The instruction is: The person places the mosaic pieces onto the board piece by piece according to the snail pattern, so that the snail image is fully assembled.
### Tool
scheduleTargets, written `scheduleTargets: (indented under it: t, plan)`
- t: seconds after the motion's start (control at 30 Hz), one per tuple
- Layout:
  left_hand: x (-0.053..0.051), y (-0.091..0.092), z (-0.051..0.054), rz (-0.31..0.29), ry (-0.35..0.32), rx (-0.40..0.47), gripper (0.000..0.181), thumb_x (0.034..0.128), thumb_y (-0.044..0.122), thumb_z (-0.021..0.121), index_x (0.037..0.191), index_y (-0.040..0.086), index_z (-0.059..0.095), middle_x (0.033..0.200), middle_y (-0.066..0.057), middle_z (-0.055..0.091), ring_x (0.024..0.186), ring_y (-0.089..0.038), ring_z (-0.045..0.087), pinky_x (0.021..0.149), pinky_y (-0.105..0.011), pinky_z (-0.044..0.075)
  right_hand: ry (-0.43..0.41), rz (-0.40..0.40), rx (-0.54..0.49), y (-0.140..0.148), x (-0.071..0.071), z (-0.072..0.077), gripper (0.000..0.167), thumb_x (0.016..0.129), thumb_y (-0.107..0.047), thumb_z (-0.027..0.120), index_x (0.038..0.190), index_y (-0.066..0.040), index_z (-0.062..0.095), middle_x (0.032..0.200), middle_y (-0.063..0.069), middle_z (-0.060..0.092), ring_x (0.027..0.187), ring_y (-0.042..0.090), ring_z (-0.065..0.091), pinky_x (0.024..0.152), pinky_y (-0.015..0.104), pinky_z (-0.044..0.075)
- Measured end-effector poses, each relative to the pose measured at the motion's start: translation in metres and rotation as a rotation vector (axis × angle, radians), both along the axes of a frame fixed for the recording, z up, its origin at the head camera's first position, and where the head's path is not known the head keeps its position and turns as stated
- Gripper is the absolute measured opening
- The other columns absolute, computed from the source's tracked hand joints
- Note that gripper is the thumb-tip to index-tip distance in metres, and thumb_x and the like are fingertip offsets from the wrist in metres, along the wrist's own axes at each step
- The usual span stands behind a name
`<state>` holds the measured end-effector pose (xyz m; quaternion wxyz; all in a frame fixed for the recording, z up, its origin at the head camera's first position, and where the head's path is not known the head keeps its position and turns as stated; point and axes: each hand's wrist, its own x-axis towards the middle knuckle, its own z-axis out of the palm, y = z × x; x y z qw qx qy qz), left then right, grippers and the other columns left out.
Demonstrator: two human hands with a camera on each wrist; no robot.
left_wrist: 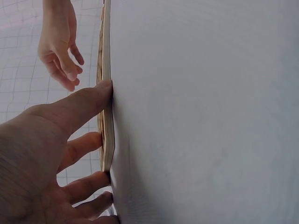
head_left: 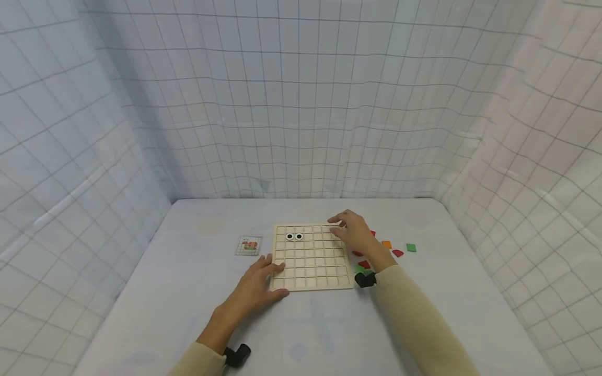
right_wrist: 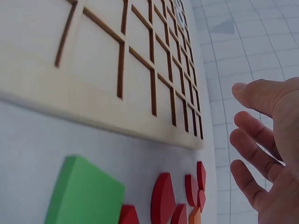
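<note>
A pale wooden board [head_left: 312, 262] with a grid of square cells lies flat on the white table. Two round eye tiles, white with black centres [head_left: 289, 237], sit side by side in its upper left cells. At the board's lower left corner rests my left hand [head_left: 256, 284], fingers spread; its thumb [left_wrist: 88, 105] touches the front edge. My right hand [head_left: 355, 232] hovers over the upper right corner, fingers loosely bent, nothing visible between them. Beneath and beside that wrist lie several red pieces [right_wrist: 162, 200] and a green square piece [right_wrist: 84, 193].
Left of the board lies a small card [head_left: 248, 245] with a colourful picture on a grid. An orange square [head_left: 386, 244], a red piece [head_left: 397, 253] and a green square [head_left: 411, 247] are scattered to the right. Grid-patterned white curtains [head_left: 310, 104] surround the table.
</note>
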<state>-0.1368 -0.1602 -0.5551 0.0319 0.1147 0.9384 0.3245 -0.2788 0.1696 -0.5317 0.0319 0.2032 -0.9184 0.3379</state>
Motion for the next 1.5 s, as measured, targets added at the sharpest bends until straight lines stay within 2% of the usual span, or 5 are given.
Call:
scheduleTargets:
  t: [0.27, 0.47, 0.77, 1.0, 1.5]
  plan:
    - [0.000, 0.001, 0.000, -0.017, -0.008, -0.002, 0.072, 0.0930, 0.033, 0.101, 0.155, 0.007, 0.074, 0.180, -0.032, 0.048, 0.173, -0.057, 0.040, 0.137, -0.075, 0.039, -0.019, -0.141, 0.020, 0.037, -0.002, -0.001, 0.034, 0.112, -0.016, 0.080, 0.144, -0.005, 0.080, 0.143, 0.020, 0.074, 0.130, 0.041, 0.075, 0.108, 0.057, 0.067]
    - [0.002, 0.002, 0.002, -0.004, -0.008, -0.001, 0.072, 0.0925, 0.033, 0.101, 0.155, 0.007, 0.075, 0.180, -0.032, 0.048, 0.173, -0.057, 0.039, 0.138, -0.075, 0.039, -0.099, -0.219, 0.019, 0.048, -0.004, -0.003, 0.034, 0.115, -0.018, 0.075, 0.147, -0.007, 0.078, 0.150, 0.020, 0.071, 0.138, 0.041, 0.070, 0.112, 0.059, 0.064]
    - [0.003, 0.000, 0.000, 0.015, -0.027, -0.007, 0.073, 0.0922, 0.033, 0.102, 0.155, 0.009, 0.074, 0.182, -0.030, 0.047, 0.174, -0.055, 0.038, 0.139, -0.074, 0.037, -0.105, -0.178, 0.093, 0.037, -0.012, -0.007, 0.038, 0.114, -0.017, 0.077, 0.151, -0.007, 0.078, 0.150, 0.024, 0.069, 0.135, 0.042, 0.070, 0.116, 0.058, 0.063]
    - [0.004, 0.003, -0.002, 0.022, -0.028, -0.010, 0.072, 0.0924, 0.032, 0.102, 0.155, 0.009, 0.075, 0.182, -0.029, 0.046, 0.174, -0.055, 0.038, 0.139, -0.073, 0.038, -0.102, -0.145, 0.154, 0.036, -0.016, -0.013, 0.038, 0.113, -0.014, 0.077, 0.151, -0.006, 0.078, 0.143, 0.023, 0.073, 0.125, 0.038, 0.069, 0.114, 0.057, 0.063]
    - [0.000, 0.002, 0.001, 0.012, -0.034, -0.007, 0.072, 0.0930, 0.032, 0.101, 0.156, 0.009, 0.074, 0.183, -0.028, 0.046, 0.175, -0.053, 0.037, 0.139, -0.074, 0.037, -0.064, -0.176, 0.200, 0.034, -0.021, -0.017, 0.034, 0.113, -0.017, 0.079, 0.145, -0.007, 0.082, 0.136, 0.021, 0.076, 0.120, 0.037, 0.068, 0.112, 0.058, 0.061]
